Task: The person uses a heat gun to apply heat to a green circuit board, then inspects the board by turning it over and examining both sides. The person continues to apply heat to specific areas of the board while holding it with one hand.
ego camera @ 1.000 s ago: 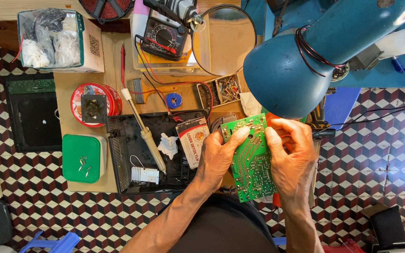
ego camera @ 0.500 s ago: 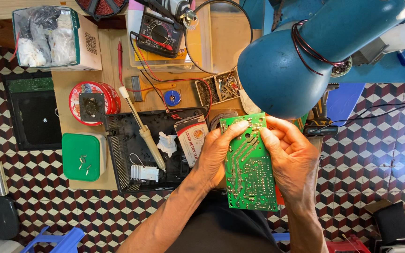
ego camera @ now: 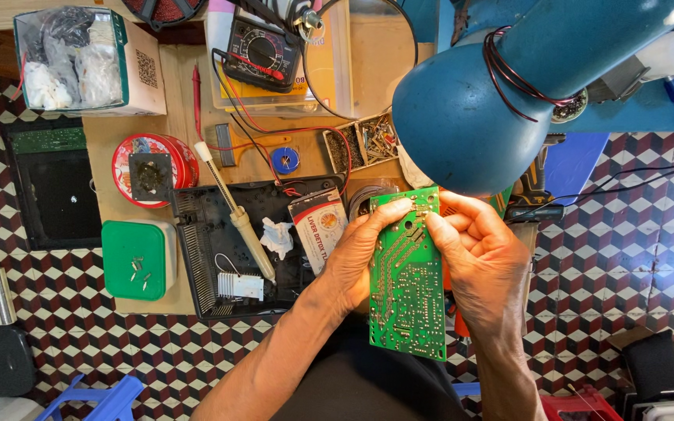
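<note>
Your left hand (ego camera: 360,257) and right hand (ego camera: 481,261) are both closed on the green circuit board (ego camera: 407,292), fingers pinching its top edge, solder side towards you, above your lap at the desk (ego camera: 189,93) edge. Judge it light, stiff and fragile; hold it by the edges. Both wrists angle inward.
</note>
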